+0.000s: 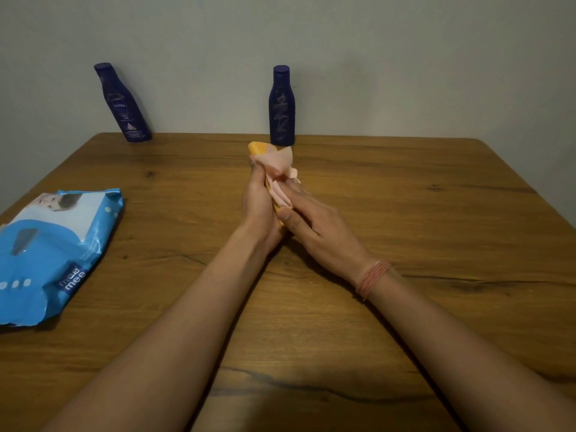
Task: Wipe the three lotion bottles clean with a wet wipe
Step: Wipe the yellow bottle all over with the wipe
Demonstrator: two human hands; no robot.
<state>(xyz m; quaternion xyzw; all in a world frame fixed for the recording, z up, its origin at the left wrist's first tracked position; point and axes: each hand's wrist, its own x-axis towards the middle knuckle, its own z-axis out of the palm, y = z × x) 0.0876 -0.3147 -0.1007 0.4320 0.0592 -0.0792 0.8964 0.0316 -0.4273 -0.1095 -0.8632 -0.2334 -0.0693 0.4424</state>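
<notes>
A yellow lotion bottle [258, 148] is held over the middle of the wooden table [436, 232], mostly hidden by both hands. My left hand [259, 207] grips its left side. My right hand [314, 222] presses a pale wet wipe [278, 166] against the bottle's right side; the wipe bunches up near the bottle's top. Two dark blue lotion bottles stand at the table's far edge by the wall: one [124, 104] at the back left with its label facing me, the other [281, 106] at the back centre, just behind the held bottle.
A blue pack of wet wipes [53, 247] lies flat at the table's left edge. A pale wall rises right behind the table. A pink thread band circles my right wrist [372, 277].
</notes>
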